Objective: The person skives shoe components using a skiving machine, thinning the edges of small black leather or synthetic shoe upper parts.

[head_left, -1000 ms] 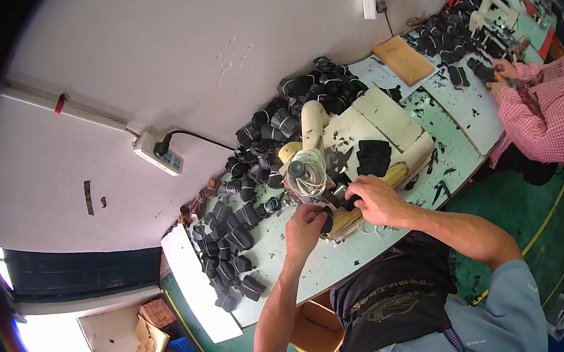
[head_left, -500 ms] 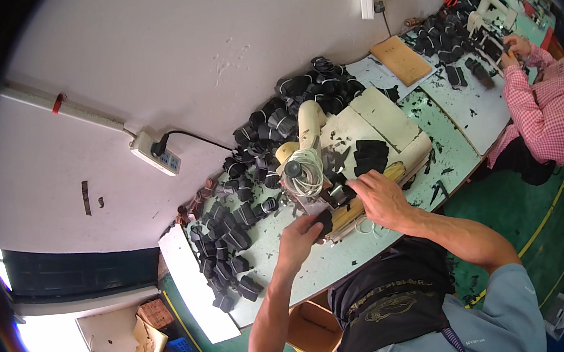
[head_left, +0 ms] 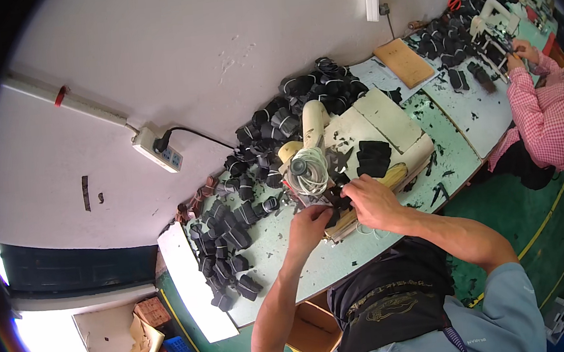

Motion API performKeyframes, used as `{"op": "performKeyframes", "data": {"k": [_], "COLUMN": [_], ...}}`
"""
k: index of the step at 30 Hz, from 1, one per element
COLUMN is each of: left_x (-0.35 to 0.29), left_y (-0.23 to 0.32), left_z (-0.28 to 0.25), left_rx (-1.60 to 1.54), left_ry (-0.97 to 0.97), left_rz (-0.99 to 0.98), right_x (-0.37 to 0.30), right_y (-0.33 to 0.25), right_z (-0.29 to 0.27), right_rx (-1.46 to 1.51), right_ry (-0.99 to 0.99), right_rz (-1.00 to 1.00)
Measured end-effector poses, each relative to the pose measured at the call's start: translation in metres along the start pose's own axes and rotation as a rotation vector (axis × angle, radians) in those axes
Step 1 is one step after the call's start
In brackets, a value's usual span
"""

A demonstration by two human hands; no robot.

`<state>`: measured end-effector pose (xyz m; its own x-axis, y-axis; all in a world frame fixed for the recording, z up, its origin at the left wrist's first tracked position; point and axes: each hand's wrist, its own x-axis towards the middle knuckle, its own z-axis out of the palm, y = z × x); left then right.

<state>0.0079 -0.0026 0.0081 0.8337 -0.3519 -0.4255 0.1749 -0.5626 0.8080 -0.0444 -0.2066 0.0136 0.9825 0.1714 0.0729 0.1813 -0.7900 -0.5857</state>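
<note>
Overhead view of a sewing station. The person's left hand and right hand meet over a small black fabric piece at the front of a cream-coloured sewing machine, just below its spool of white thread. The left hand's fingers are curled together against the near end of the piece; whether they pinch it cannot be told at this size. The right hand's fingers are bent and pressed down on the piece's far side, close to the needle area, which the hand hides. The piece lies on a pale wooden board at the machine's front edge, resting on the light green desk. A stack of folded black pieces sits on the machine bed, just right of the hands. Behind and to the left of the machine a long heap of black strap bundles runs along the desk beside the white wall, on which a white power strip with a black cable is mounted. Black scraps dot the desk surface. At the upper right, well apart, another person in a pink checked shirt works at a second machine, with a tan board lying between the two stations.
</note>
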Motion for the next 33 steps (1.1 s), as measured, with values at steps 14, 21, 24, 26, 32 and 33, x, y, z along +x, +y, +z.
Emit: {"op": "performKeyframes", "data": {"k": [14,21,24,26,32,33], "left_x": [0.006,-0.007,-0.003,0.004,0.000,-0.001], "left_y": [-0.002,-0.006,-0.006,-0.006,-0.021,-0.020], "left_z": [0.000,-0.014,-0.013,-0.003,-0.007,-0.009], "left_rx": [0.098,-0.065,-0.006,0.047,-0.012,-0.038], "left_ry": [0.072,0.000,0.065,0.123,0.078,0.055], "left_rz": [-0.012,-0.001,-0.053,0.042,0.075,0.064], "right_x": [0.000,-0.008,-0.008,-0.004,-0.001,-0.004], "right_y": [0.006,0.003,0.010,0.012,0.000,0.000], "right_z": [0.001,-0.014,-0.013,-0.002,-0.003,-0.007], "right_rx": [0.155,0.131,0.227,0.246,0.132,0.162], "right_ry": [0.039,-0.023,-0.004,-0.026,-0.009,0.041], "right_rz": [-0.044,0.084,0.071,0.042,0.048,0.051]}}
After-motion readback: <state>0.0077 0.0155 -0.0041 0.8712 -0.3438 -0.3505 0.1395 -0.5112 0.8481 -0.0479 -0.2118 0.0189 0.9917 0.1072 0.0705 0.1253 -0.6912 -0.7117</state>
